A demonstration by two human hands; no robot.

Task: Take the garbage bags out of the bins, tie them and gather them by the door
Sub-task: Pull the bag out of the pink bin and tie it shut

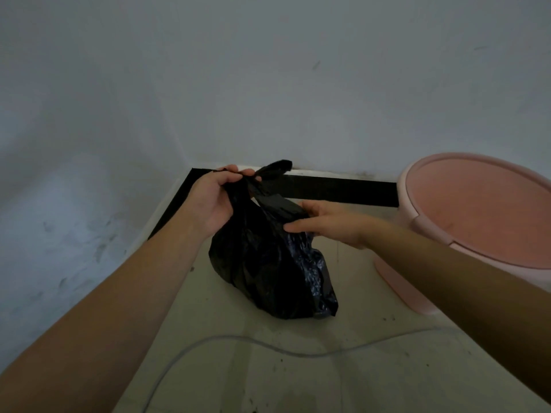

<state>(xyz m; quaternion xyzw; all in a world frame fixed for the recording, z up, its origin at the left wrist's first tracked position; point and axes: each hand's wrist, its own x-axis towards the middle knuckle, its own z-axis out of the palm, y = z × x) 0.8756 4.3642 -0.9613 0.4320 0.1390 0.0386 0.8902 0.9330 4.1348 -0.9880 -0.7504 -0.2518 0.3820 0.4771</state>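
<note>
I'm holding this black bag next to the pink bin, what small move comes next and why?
Probably bring the flap at the right hand across to the left hand and start a knot: the garbage bag is outside the pink bin, its top apparently untied.

Views: one. Head camera, worn by you, wide-angle, facing forward and down into a wall corner (183, 150) and the floor (268, 368). Range: near; your left hand (212, 201), right hand (331, 223) and the black bag (268, 263) sit mid-frame, forearms (119, 293) entering from both lower corners.
</note>
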